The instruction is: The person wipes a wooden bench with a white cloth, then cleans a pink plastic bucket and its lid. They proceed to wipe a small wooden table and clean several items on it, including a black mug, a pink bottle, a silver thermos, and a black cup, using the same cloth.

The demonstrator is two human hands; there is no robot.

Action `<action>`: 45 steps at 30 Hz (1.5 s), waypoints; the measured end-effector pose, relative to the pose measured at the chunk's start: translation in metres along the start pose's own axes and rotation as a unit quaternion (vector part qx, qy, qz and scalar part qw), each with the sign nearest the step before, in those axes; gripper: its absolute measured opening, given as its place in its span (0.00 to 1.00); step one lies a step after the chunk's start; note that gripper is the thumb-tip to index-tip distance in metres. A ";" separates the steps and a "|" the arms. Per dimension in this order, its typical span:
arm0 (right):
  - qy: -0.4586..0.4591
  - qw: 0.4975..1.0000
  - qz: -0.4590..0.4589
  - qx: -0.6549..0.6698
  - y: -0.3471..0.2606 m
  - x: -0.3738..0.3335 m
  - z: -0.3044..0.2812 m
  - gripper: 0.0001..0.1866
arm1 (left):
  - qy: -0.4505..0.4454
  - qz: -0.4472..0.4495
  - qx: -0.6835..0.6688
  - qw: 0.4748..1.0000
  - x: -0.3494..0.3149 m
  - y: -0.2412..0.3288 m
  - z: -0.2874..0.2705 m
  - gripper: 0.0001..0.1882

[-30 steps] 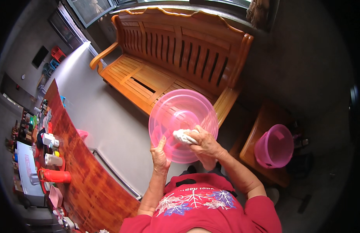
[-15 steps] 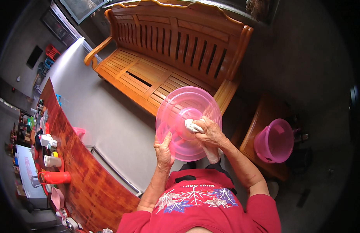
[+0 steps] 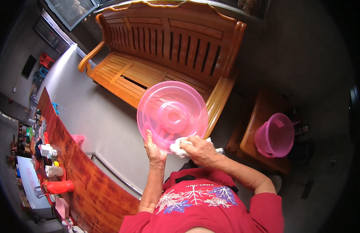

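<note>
A clear pink plastic basin (image 3: pixel 173 101) is held up in front of me, tilted so its round face shows. My left hand (image 3: pixel 154 149) grips its lower left rim, thumb in front and the fingers showing faintly through the plastic. Bunched in my right hand (image 3: pixel 201 150) is a white cloth (image 3: pixel 180 147), pressed against the basin's lower right rim. Parts of the cloth stick out on both sides of the closed fingers.
Beyond the basin stands a long wooden bench (image 3: pixel 149 50). On the right, a pink bucket (image 3: pixel 274 135) rests on a low wooden table (image 3: pixel 254 134). Along the left runs a reddish wooden table (image 3: pixel 87 182) bearing a red jug (image 3: pixel 59 187) and clutter.
My right hand has moved with the cloth from the basin's middle down to its lower rim. The basin has shifted left and slightly up.
</note>
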State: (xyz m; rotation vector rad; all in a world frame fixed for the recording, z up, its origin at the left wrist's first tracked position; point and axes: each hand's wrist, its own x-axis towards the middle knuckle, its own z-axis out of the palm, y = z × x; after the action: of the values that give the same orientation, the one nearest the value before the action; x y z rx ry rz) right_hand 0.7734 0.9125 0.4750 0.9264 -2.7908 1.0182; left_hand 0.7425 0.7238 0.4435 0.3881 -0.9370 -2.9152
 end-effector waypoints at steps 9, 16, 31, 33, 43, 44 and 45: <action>0.123 0.931 0.156 -0.307 0.077 0.012 -0.012 0.18 | -0.003 -0.058 0.004 0.998 -0.005 0.002 0.000 0.24; -0.014 0.977 0.121 -0.176 0.011 -0.008 0.043 0.14 | 0.017 0.015 0.106 0.994 -0.001 0.000 -0.013 0.25; 0.255 0.959 -0.041 -0.116 -0.002 0.131 0.029 0.23 | -0.058 -0.046 0.058 0.996 -0.008 -0.007 0.007 0.25; 0.263 0.951 0.020 -0.161 0.015 0.137 0.021 0.23 | -0.052 -0.062 0.100 0.992 -0.010 -0.006 0.004 0.25; 0.128 0.924 0.295 -0.209 0.099 0.039 0.035 0.15 | -0.011 -0.051 0.108 0.993 0.001 -0.008 0.007 0.24; 0.109 0.926 0.313 -0.180 0.097 0.025 0.042 0.14 | -0.002 -0.035 0.120 0.992 0.003 -0.010 0.012 0.23; 0.091 0.928 0.330 -0.149 0.093 0.011 0.048 0.14 | 0.007 -0.019 0.133 0.991 0.004 -0.013 0.018 0.22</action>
State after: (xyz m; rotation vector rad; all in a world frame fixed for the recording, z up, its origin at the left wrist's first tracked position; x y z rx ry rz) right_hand 0.7219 0.9344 0.3859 -0.1582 -3.0096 0.6227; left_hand 0.7343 0.7435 0.4491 0.4416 -1.3354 -2.8207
